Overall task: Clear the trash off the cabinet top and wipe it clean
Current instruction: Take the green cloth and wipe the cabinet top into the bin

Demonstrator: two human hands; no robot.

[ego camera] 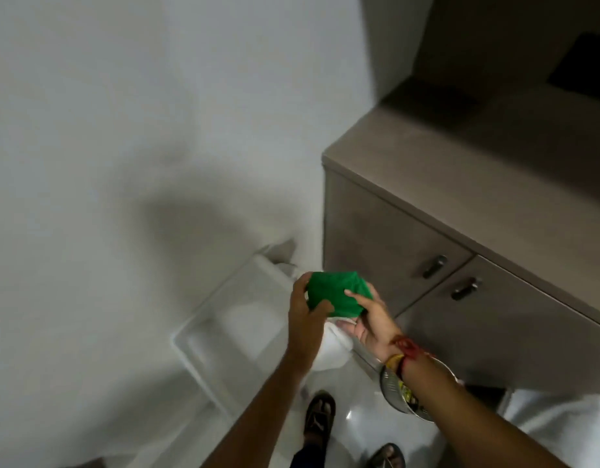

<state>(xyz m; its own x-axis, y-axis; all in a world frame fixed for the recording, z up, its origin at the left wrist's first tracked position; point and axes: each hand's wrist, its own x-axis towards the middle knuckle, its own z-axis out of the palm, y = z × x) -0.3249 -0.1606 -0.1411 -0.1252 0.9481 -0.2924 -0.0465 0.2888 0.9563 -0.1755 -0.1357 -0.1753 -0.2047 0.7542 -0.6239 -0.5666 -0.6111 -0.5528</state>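
Note:
A green cloth (335, 292) is held between both my hands, low in front of the cabinet's left corner. My left hand (307, 310) grips its left edge from the side. My right hand (367, 317) holds its right side with the thumb pressed on top. The grey-brown cabinet top (477, 170) stretches to the upper right and looks bare; the view is blurred. Something white (342, 324) shows just under the cloth by my right palm; I cannot tell what it is.
A round metal bin (398, 391) with scraps inside stands on the floor under my right wrist. A white object (329, 352) sits below the hands. Two cabinet doors carry dark handles (435, 266). The white wall fills the left. My sandalled feet (320, 413) stand on glossy tiles.

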